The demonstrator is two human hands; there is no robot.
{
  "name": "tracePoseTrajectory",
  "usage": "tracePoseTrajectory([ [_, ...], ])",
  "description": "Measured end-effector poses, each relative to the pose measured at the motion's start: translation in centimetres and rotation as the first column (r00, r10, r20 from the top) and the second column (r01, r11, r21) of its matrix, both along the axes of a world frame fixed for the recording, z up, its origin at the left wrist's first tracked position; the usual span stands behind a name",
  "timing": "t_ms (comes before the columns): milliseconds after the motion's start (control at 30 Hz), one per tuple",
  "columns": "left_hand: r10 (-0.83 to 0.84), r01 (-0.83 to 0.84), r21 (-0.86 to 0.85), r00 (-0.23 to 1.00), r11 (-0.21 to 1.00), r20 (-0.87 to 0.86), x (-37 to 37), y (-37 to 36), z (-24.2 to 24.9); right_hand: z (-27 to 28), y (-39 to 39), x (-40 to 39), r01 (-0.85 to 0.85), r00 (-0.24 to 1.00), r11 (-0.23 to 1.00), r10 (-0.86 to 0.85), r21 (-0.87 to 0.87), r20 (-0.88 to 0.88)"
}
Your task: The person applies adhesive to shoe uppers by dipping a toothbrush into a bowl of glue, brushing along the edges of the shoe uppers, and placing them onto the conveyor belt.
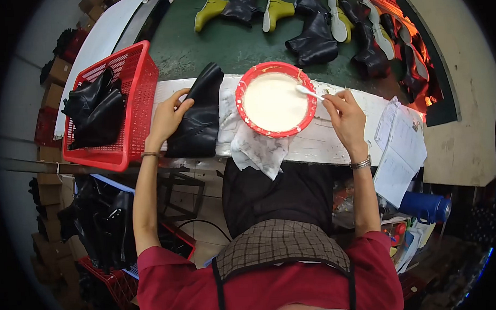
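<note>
**2 hands busy: boot upper and glue brush**

Left hand (169, 117) is curled around the top edge of a black boot upper (198, 115), which lies flat on the white bench edge (318, 144). Thumb and fingers pinch the near corner of it.

Right hand (345, 116) is closed on a white brush (310, 92), tip reaching over the rim into the red bowl (275, 99). Bowl is full of white paste and sits between the 2 hands, touching the boot upper's right side, on stained paper (256, 152).

Just left of the left hand: red basket (139, 88) holding more black uppers. Right of the right hand: loose paper sheets (403, 144), with a blue flask (424, 206) below them.

Beyond both hands, on the green belt (200, 50): black boots (315, 40) and yellow-green boots (210, 11), some sole-up. Exact count unclear, as they overlap.
</note>
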State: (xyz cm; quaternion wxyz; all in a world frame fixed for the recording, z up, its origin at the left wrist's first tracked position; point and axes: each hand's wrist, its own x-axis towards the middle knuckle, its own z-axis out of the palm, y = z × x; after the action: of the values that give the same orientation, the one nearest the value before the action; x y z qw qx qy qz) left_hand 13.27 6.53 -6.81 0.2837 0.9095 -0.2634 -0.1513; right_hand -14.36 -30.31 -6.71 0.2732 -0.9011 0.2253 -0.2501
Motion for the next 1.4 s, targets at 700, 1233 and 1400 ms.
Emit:
tracePoseTrajectory([
  [700, 0.144, 0.032, -0.623, 0.962, 0.782, 0.23, -1.5, -3.4, 1.5, -0.1, 0.3, -1.3, -0.109, 0.994, 0.986, 0.11, 0.124, 0.001],
  [1233, -0.718, -0.091, -0.72, 0.054, 0.688, -0.693, -13.9, -9.4, 3.7, 2.2, 4.1, 1.2, -0.244, 0.964, 0.612, 0.238, 0.752, 0.119],
  [1400, -0.384, 0.057, -0.426, 0.552, 0.903, -0.741, -13.9, -9.5, 4.7, 2.4, 4.0, 1.0, -0.218, 0.975, 0.768, 0.196, 0.603, 0.104],
])
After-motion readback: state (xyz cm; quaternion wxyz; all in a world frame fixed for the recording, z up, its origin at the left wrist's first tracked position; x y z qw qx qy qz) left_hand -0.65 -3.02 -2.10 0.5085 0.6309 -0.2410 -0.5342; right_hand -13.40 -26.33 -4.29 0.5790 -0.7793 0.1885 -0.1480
